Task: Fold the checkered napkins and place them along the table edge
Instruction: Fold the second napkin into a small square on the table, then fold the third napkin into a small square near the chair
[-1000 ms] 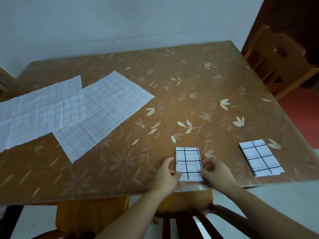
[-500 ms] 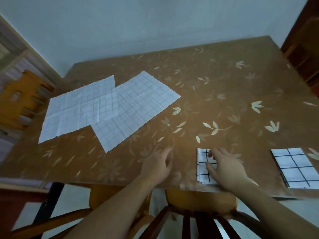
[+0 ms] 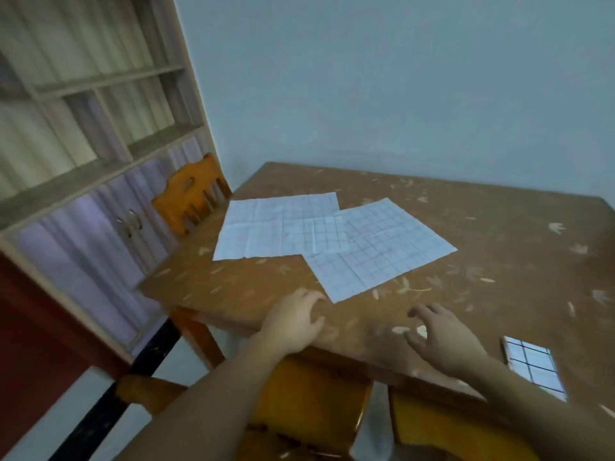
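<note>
No words, labels, brands or numbers can be read anywhere. The napkins (image 3: 336, 234) carry only grid lines.

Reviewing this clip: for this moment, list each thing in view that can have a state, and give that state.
near napkin: unfolded, flat, overlapping the far one
far napkin: unfolded, flat on the table
folded napkin: folded small, lying at the near table edge, untouched
left hand: open, empty, at the table edge
right hand: open, fingers spread, empty, above the table
cabinet doors: closed
</note>
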